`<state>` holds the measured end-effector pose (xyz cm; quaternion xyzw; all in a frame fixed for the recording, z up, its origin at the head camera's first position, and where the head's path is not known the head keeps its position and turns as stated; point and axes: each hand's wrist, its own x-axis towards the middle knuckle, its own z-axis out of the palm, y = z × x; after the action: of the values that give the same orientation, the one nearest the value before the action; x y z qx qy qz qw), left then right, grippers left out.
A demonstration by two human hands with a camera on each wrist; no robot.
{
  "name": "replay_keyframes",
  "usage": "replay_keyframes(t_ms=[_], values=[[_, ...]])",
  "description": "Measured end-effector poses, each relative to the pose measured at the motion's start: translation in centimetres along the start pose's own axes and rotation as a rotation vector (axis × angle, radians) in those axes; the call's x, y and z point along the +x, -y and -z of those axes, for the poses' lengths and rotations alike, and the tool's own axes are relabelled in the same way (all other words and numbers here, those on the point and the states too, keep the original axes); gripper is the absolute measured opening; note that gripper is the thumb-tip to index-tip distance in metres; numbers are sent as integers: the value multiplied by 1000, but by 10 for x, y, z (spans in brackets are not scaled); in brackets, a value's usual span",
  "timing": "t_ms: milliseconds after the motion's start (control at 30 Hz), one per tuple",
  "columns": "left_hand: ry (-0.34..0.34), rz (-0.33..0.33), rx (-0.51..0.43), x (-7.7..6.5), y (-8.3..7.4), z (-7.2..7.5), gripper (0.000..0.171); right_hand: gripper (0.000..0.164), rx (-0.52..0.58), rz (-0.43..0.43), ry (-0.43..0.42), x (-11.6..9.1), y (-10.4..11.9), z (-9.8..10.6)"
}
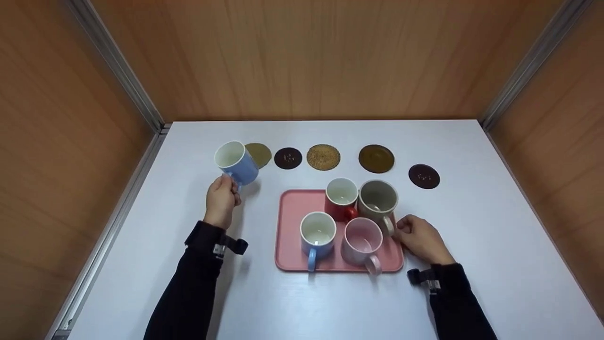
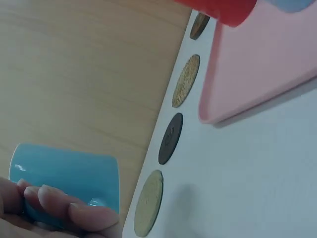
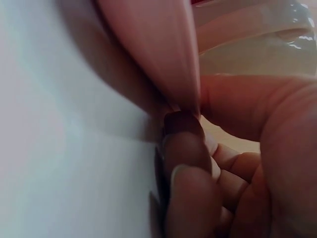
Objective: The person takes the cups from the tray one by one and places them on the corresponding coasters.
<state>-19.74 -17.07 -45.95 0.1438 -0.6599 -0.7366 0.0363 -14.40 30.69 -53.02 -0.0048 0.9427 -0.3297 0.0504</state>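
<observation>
My left hand [image 1: 222,200] grips a light blue mug [image 1: 241,166] by its handle. The mug tilts above the table, overlapping the left edge of an olive-green coaster [image 1: 261,155] in the head view. In the left wrist view, curled fingers [image 2: 57,201] lie along the side of the mug [image 2: 74,166]. On the right, my right hand [image 1: 422,238] pinches the right rim of the pink tray [image 1: 292,203], thumb on top and fingers below. The tray bears a red mug [image 1: 336,208], a grey-beige mug [image 1: 377,203], a second blue mug [image 1: 318,233] and a pink mug [image 1: 361,241].
A row of round coasters runs along the back: a dark one [image 1: 288,158], a woven tan one [image 1: 323,157], a brown one [image 1: 376,158] and another dark one [image 1: 423,176]. Wooden panels [image 1: 302,61] enclose the white table [image 1: 330,307] at the back and sides.
</observation>
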Motion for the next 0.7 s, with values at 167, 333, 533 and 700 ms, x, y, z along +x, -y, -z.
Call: replay_keyframes(t_ms=[167,333,533,700], values=[[-23,3,6,22,2,-10,36,28,16,12,-13,1,0,3],[-29,-11,25,39,9,-30,36,27,19,-12,-2,0,-1,3],[-31,-39,45,59,14,-57,38,26,22,-27,-7,-1,-3,2],[-43,-40,91,71,14,-71,40,28,7,-29,-1,0,0,-2]])
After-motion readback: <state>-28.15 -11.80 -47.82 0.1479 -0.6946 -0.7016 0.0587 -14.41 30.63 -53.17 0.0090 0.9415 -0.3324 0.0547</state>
